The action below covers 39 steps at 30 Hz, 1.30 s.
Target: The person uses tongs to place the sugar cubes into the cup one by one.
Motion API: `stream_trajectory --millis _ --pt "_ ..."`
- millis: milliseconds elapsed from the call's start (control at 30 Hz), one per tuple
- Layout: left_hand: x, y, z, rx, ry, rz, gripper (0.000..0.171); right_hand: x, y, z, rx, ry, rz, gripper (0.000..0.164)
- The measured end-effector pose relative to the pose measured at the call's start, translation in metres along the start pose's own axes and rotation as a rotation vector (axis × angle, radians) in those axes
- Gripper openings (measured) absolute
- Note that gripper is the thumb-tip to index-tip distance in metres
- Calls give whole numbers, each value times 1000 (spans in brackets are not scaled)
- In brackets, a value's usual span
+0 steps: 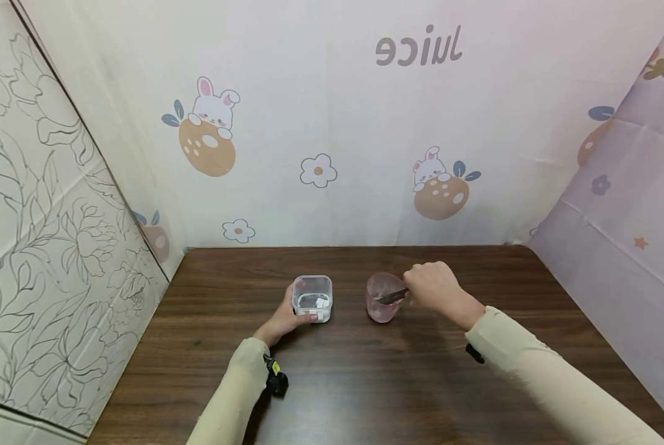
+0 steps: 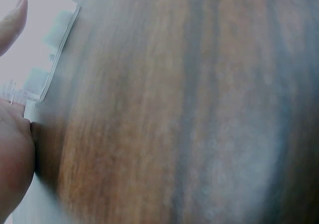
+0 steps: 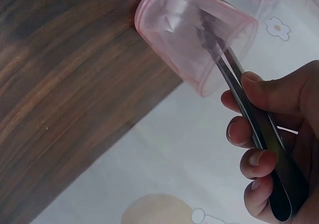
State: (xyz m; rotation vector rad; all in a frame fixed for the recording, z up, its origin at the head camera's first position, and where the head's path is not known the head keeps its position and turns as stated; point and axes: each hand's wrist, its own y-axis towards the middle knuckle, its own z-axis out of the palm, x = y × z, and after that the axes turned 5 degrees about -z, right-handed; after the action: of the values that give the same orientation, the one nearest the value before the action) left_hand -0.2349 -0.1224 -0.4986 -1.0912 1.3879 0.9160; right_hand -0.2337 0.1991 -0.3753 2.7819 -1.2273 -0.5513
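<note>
A clear square plastic container [image 1: 313, 285] stands on the table with several small white pieces [image 1: 322, 303] in it. My left hand [image 1: 284, 319] holds it from the left side, thumb along the near wall. To its right is a translucent pink cup [image 1: 380, 314]. My right hand [image 1: 433, 285] grips dark metal tongs [image 3: 264, 129], whose tips reach inside the cup. A whitish patch shows through the cup wall in the right wrist view; I cannot tell whether it is a loose piece. The left wrist view catches only part of the left hand [image 2: 15, 154] and the container's edge.
The dark wood-grain table [image 1: 343, 383] ends at a printed backdrop [image 1: 332, 123] with rabbits and flowers. Patterned sheets also hang at the left and right sides. A small black device [image 1: 276, 378] is strapped at the left wrist.
</note>
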Motion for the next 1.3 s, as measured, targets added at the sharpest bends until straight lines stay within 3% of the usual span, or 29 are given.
stream_trajectory --millis 233,500,633,767,1133,1300 --pt "1 0 -2 17 3 -11 94 -7 -1 -21 6 7 45 31" --pt "-2 -4 -3 12 34 -45 96 -12 3 -41 -26 28 82 37" --pt "14 5 -5 2 36 -48 98 -11 4 -49 -59 45 87 37" --pt "32 14 -6 -21 40 -49 102 -9 7 -51 -85 56 87 35" --pt "33 18 -5 -23 44 -36 103 11 25 -48 -102 68 84 11" --pt "34 18 -5 -17 26 -25 101 22 37 -41 -94 69 73 11"
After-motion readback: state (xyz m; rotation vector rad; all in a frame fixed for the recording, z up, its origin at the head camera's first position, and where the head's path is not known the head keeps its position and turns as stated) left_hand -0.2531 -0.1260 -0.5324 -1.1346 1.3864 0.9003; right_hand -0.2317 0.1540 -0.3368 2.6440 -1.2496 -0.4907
